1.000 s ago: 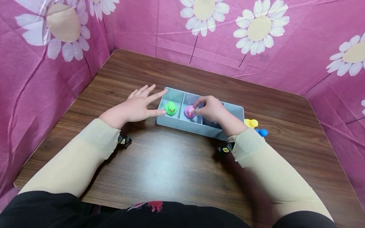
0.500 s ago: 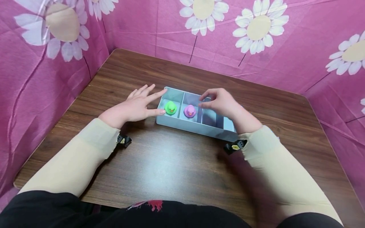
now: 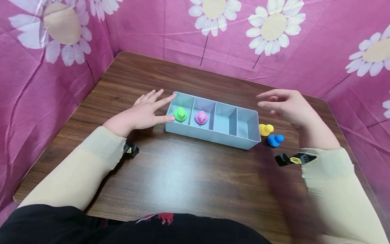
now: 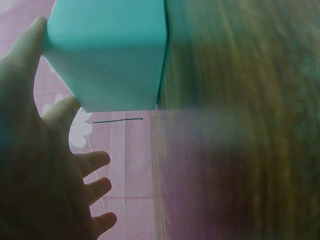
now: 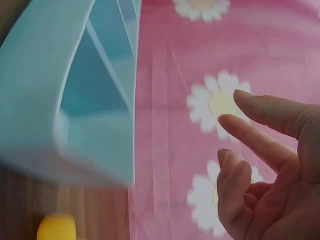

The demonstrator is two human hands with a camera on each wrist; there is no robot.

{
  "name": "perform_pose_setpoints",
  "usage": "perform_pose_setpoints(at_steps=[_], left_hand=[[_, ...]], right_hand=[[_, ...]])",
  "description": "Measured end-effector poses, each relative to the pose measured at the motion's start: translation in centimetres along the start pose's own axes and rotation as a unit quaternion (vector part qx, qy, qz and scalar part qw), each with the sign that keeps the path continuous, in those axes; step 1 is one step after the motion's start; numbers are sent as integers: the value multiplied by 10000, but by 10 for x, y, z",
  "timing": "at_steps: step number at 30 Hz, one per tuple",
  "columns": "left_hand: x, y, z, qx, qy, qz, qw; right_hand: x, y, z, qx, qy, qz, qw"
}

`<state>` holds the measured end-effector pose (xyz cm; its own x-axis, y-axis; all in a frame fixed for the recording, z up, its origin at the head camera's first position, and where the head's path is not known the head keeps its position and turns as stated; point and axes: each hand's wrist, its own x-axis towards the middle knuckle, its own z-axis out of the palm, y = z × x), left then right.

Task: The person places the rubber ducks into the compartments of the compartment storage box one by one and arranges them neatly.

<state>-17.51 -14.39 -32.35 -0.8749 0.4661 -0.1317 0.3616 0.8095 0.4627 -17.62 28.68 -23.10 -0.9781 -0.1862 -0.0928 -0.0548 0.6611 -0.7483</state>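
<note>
My left hand [image 3: 141,113] touches the tray [image 3: 210,135] straight-fingered, my right hand [image 3: 287,105] hovers empty; from here the yellow duck [image 3: 266,130] seems light, squeezable, best pinched mid-body.

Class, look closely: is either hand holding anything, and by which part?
Nothing is held. The left hand only touches the left end of the divided tray; the right hand hovers, empty.

Open air above yellow duck [image 3: 266,130]; box wall [image 3: 253,124], blue duck [image 3: 275,140] hem sides.

Head view looks down; closer wrist views share the box [image 3: 208,136].
</note>
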Motion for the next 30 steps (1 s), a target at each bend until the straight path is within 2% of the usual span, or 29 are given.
perform_pose_setpoints(at_steps=[5,10,15,19,22,26,30], left_hand=[[0,-1,0,-9,16,-7,10000],[-1,-3,-1,11,22,-30,10000],[-2,-4,-2,56,33,-37,10000],[-2,-3,-1,46,25,-19,10000],[-2,-2,-1,25,18,-24,10000],[-2,-1,0,21,28,4,10000],[0,0,1,28,40,40,10000]], right_hand=[[-20,44,-21,324,159,318,9988],[-31,92,-22,723,0,525,9960],[-38,129,-23,836,-257,712,9936],[-43,149,-27,973,-569,629,9916],[-45,160,-28,1134,-654,641,9893],[-47,170,-28,1292,-733,722,9863],[-47,176,-29,1467,-956,593,9828]])
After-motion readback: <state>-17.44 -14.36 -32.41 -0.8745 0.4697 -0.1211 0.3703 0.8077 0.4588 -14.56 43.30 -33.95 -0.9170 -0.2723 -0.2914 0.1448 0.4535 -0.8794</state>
